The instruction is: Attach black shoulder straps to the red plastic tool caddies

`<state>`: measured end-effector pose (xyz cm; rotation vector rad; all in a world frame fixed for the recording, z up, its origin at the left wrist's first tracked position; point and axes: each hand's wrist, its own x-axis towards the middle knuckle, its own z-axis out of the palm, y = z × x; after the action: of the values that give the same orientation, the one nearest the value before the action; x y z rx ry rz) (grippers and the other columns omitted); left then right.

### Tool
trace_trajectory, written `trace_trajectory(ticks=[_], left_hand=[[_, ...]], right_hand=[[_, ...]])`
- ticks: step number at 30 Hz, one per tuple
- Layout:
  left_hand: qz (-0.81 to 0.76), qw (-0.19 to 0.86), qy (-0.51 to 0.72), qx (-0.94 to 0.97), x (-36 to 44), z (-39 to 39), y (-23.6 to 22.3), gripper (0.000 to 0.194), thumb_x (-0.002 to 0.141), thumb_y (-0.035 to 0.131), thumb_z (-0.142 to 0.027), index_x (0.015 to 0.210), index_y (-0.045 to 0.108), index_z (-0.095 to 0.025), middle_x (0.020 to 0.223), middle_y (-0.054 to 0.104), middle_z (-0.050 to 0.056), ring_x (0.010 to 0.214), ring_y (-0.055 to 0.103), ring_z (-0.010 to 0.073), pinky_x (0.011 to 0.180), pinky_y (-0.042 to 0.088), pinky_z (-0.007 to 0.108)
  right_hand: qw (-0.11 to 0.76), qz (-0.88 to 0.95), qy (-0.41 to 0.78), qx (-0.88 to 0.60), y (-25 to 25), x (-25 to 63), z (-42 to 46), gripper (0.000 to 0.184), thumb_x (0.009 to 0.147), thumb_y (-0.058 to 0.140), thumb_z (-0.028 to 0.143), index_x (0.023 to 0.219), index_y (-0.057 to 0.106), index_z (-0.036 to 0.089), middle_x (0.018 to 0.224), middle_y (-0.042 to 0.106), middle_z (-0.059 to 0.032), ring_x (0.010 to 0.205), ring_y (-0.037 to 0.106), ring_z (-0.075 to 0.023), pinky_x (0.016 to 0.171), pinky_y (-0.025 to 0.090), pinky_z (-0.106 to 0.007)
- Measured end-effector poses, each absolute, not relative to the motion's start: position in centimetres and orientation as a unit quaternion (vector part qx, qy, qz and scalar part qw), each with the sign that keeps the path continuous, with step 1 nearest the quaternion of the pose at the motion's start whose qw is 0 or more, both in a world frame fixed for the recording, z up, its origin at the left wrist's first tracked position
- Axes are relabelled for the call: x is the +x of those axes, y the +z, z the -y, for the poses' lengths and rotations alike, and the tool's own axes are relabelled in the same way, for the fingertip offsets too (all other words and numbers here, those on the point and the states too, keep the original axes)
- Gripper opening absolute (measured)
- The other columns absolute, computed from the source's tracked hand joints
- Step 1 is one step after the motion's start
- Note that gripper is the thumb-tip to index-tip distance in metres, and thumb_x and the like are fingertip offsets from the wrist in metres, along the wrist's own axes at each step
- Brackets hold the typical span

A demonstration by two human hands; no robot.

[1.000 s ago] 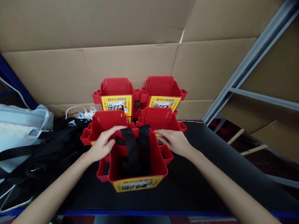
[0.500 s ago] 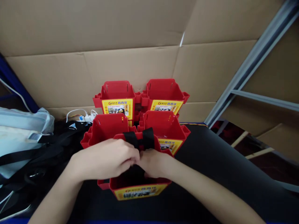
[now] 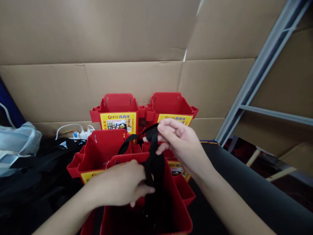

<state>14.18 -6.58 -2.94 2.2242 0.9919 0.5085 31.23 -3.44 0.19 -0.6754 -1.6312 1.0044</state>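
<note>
A black fabric strap (image 3: 153,163) rises out of the nearest red plastic bin (image 3: 176,212), which sits at the bottom centre on a black mat. My right hand (image 3: 178,140) is raised above the bin and pinches the strap's upper end. My left hand (image 3: 122,186) is lower, over the bin's near rim, with fingers closed on the strap's middle. A thin part of the strap loops out to the left of my right hand.
Three more red bins with yellow labels stand behind: left front (image 3: 97,153), back left (image 3: 118,109), back right (image 3: 171,106). Cardboard sheets (image 3: 97,49) form the back wall. Black bags (image 3: 36,169), a pale bag (image 3: 17,143) and a white power strip (image 3: 79,133) lie left. A grey metal rack frame (image 3: 259,68) stands right.
Both hands were together low in the bin; my right hand has since lifted the strap's end upward while my left hand stays low on it. The view has moved closer to the bin.
</note>
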Motion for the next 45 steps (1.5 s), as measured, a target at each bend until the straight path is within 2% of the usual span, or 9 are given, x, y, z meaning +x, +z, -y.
trace_trajectory(ticks=[7,11,14,19,23,26,30,36,45], left_hand=[[-0.364,0.525,0.421,0.645,12.9,4.4,0.0,0.030,0.082,0.047,-0.031,0.063,0.059,-0.011,0.054,0.061,0.003,0.042,0.055,0.0091,0.035,0.037,0.015],[-0.358,0.508,0.539,0.569,12.3,3.2,0.1,0.020,0.079,0.050,-0.026,0.067,0.058,-0.012,0.058,0.061,0.002,0.048,0.056,0.0088,0.038,0.039,0.014],[-0.424,0.452,0.487,0.616,11.4,3.0,0.2,0.023,0.078,0.050,-0.026,0.059,0.053,-0.013,0.049,0.056,-0.001,0.037,0.047,0.0060,0.032,0.033,0.013],[-0.540,0.255,0.293,0.747,9.0,6.2,1.6,0.035,0.079,0.051,-0.036,0.052,0.058,-0.014,0.035,0.048,-0.002,0.028,0.035,0.0047,0.029,0.026,0.014],[-0.475,0.090,0.354,0.801,9.2,8.6,2.6,0.018,0.073,0.061,-0.037,0.074,0.067,-0.020,0.063,0.062,0.000,0.052,0.055,0.0118,0.045,0.044,0.018],[-0.375,0.027,0.367,0.851,10.6,8.3,2.4,0.031,0.066,0.069,-0.035,0.095,0.065,-0.027,0.095,0.064,0.001,0.084,0.060,0.0202,0.072,0.050,0.027],[-0.372,0.038,0.336,0.865,11.9,6.7,1.4,0.014,0.072,0.063,-0.030,0.084,0.065,-0.024,0.085,0.065,-0.001,0.078,0.059,0.0176,0.072,0.047,0.027],[-0.418,0.131,0.386,0.812,12.5,5.2,0.5,0.007,0.071,0.058,-0.022,0.073,0.062,-0.016,0.073,0.064,-0.001,0.070,0.057,0.0140,0.067,0.045,0.024],[-0.422,0.140,0.417,0.793,13.6,4.9,-0.3,0.013,0.067,0.054,-0.015,0.076,0.064,-0.016,0.074,0.066,-0.002,0.069,0.057,0.0119,0.066,0.045,0.021]], right_hand=[[0.409,0.769,0.414,-0.266,0.3,31.8,4.4,0.050,0.082,0.055,0.030,0.125,0.032,0.024,0.106,0.057,-0.0052,0.093,0.059,-0.0133,0.078,0.050,-0.028],[0.285,0.814,0.421,-0.281,0.2,31.7,4.6,0.045,0.075,0.062,0.023,0.117,0.044,0.020,0.086,0.058,0.0001,0.078,0.057,-0.0112,0.065,0.048,-0.022],[0.301,0.804,0.423,-0.288,0.1,31.4,4.1,0.016,0.082,0.053,0.028,0.093,0.053,0.015,0.066,0.048,0.0041,0.058,0.045,-0.0061,0.049,0.038,-0.016],[0.288,0.812,0.413,-0.295,0.4,31.6,3.9,0.022,0.084,0.049,0.036,0.078,0.051,0.014,0.059,0.034,0.0051,0.050,0.028,-0.0047,0.041,0.024,-0.016],[0.259,0.827,0.391,-0.311,0.5,31.6,4.4,0.023,0.086,0.045,0.034,0.075,0.052,0.014,0.060,0.037,0.0041,0.051,0.031,-0.0057,0.043,0.027,-0.018],[0.258,0.832,0.379,-0.311,0.2,31.3,4.7,0.021,0.086,0.044,0.030,0.073,0.051,0.014,0.060,0.038,0.0037,0.053,0.033,-0.0061,0.045,0.029,-0.018],[0.315,0.818,0.370,-0.307,-0.1,31.0,4.6,0.016,0.087,0.043,0.028,0.079,0.048,0.016,0.062,0.043,0.0035,0.053,0.038,-0.0062,0.045,0.031,-0.017],[0.388,0.874,0.058,-0.287,-0.3,31.4,4.3,0.014,0.085,0.051,0.028,0.095,0.053,0.019,0.093,0.054,-0.0045,0.080,0.052,-0.0128,0.061,0.042,-0.021],[0.292,0.880,-0.218,-0.306,-0.6,31.4,4.0,0.012,0.087,0.044,0.023,0.084,0.053,0.016,0.084,0.055,-0.0067,0.076,0.051,-0.0164,0.055,0.038,-0.024]])
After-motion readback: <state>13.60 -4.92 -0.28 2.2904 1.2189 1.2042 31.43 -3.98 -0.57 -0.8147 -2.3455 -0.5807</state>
